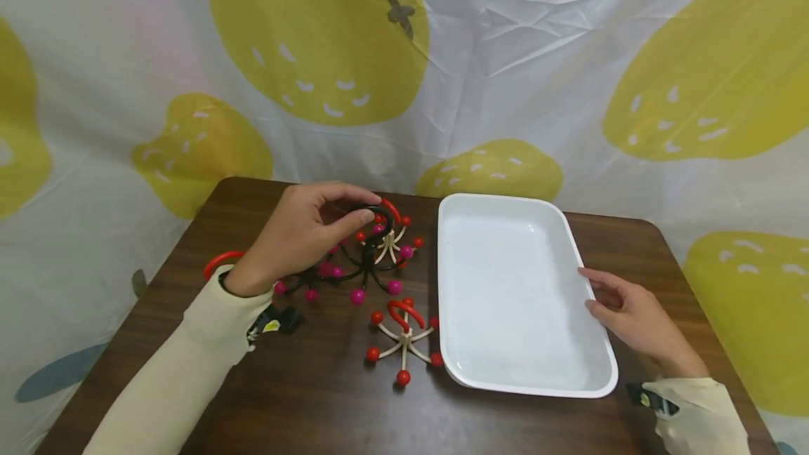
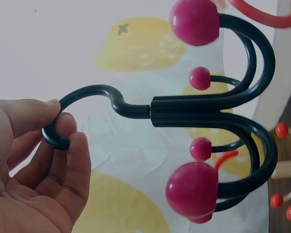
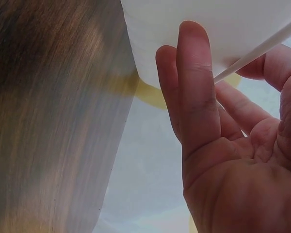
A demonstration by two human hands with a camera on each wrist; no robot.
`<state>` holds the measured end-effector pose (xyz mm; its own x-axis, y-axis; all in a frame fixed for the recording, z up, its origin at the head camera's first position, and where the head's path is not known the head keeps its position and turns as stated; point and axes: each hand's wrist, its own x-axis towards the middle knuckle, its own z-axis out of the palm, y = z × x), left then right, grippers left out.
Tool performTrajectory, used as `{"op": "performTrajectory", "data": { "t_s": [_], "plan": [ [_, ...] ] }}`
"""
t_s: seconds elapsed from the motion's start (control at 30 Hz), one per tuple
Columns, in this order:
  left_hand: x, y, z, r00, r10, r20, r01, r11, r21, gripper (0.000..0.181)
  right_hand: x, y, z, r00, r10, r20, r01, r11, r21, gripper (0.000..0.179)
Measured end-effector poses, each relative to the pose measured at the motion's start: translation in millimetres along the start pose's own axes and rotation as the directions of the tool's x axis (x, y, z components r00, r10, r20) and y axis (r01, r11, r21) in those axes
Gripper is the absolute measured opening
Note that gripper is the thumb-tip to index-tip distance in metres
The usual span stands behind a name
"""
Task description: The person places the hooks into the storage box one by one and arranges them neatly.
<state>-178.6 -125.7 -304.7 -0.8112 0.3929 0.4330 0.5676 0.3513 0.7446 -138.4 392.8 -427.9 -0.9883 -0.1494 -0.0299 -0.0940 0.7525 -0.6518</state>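
Observation:
My left hand (image 1: 300, 234) pinches the curled hook end of a black multi-arm hook hanger (image 2: 184, 109) between thumb and fingers. Magenta balls tip its curved arms, which hang downward over the table's left half. On the right side, my right hand (image 1: 645, 321) holds the rim of a white rectangular tray (image 1: 512, 300). In the right wrist view its thumb lies over the rim and the other fingers rest along the outer wall. A cream hanger (image 1: 406, 337) with red balls and a red hook stands left of the tray.
Behind the held hanger stands another cream-and-red hanger (image 1: 390, 239). More magenta balls (image 1: 311, 295) on black arms show below the left wrist. A red hook (image 1: 221, 260) is partly hidden by the left forearm. A fruit-print curtain (image 1: 354, 146) hangs behind the brown table (image 1: 303, 399).

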Motion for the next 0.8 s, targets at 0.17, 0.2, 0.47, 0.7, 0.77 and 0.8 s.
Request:
{"op": "performTrajectory", "data": {
  "t_s": [0.17,0.2,0.47,0.7,0.77,0.8],
  "plan": [
    [17.4,2.6,13.2,0.999,-0.021,0.028,0.023,0.997,-0.067,0.022,0.6,2.3,0.8,1.000,0.003,0.001,-0.003,1.000,0.028,0.055],
    [20.6,3.6,15.9,0.999,-0.024,0.034,0.026,0.997,-0.076,0.022,1.1,2.4,0.5,1.000,0.002,-0.001,-0.002,1.000,0.028,0.055],
    [48.7,9.5,38.5,0.998,-0.038,0.059,0.045,0.991,-0.126,0.020,2.8,0.0,-2.8,1.000,0.024,0.016,-0.025,0.999,0.022,0.057],
    [70.0,10.1,57.5,0.995,-0.055,0.083,0.068,0.986,-0.155,0.022,2.9,-1.3,-1.0,0.999,0.030,0.020,-0.030,0.999,0.030,0.058],
    [74.6,9.5,61.3,0.995,-0.051,0.086,0.065,0.984,-0.163,0.023,3.6,-0.7,-0.6,0.999,0.026,0.021,-0.026,0.999,0.034,0.058],
    [76.7,9.3,63.2,0.995,-0.050,0.087,0.064,0.984,-0.168,0.023,4.1,-0.3,-0.4,0.999,0.026,0.023,-0.027,0.999,0.037,0.058]
  ]
}}
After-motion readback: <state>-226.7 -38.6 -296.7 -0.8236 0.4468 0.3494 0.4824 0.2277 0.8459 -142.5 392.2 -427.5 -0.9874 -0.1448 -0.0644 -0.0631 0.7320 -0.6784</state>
